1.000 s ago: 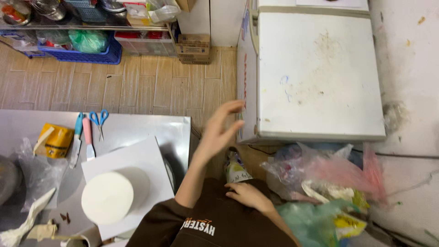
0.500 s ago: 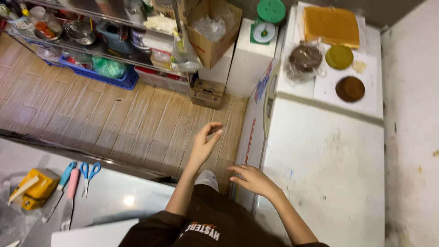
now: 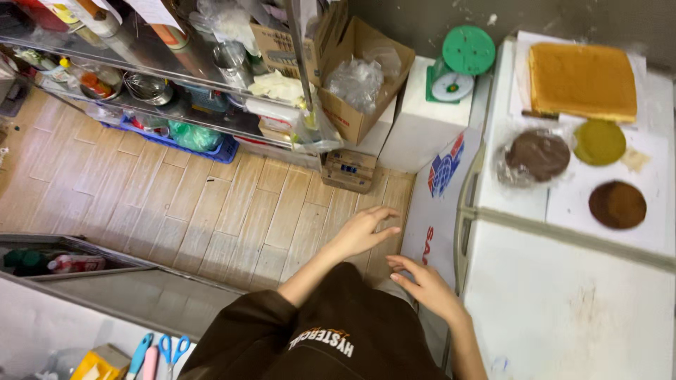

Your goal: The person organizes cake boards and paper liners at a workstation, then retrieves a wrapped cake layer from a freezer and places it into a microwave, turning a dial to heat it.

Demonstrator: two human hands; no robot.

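Note:
My left hand (image 3: pixel 362 231) is open and empty, fingers spread, held over the wooden floor beside the white chest freezer (image 3: pixel 563 309). My right hand (image 3: pixel 422 281) is open too, palm down, close to the freezer's left side and holding nothing. On the freezer's far end lie a dark brown round cake (image 3: pixel 539 155) in plastic wrap, a green round cake (image 3: pixel 598 141), a brown round cake (image 3: pixel 617 204) and a rectangular yellow sponge cake (image 3: pixel 581 81).
A metal shelf rack (image 3: pixel 176 77) full of bowls and packages stands at the back left. Next to it are an open cardboard box (image 3: pixel 359 84) and a green kitchen scale (image 3: pixel 458 70). A small box (image 3: pixel 348 170) sits on the floor. Blue scissors (image 3: pixel 172 348) lie on the steel table (image 3: pixel 105 302).
The view has swung away from the worktable and its white round cake toward the shelves and freezer. Both hands have stayed open and now reach near the freezer's side.

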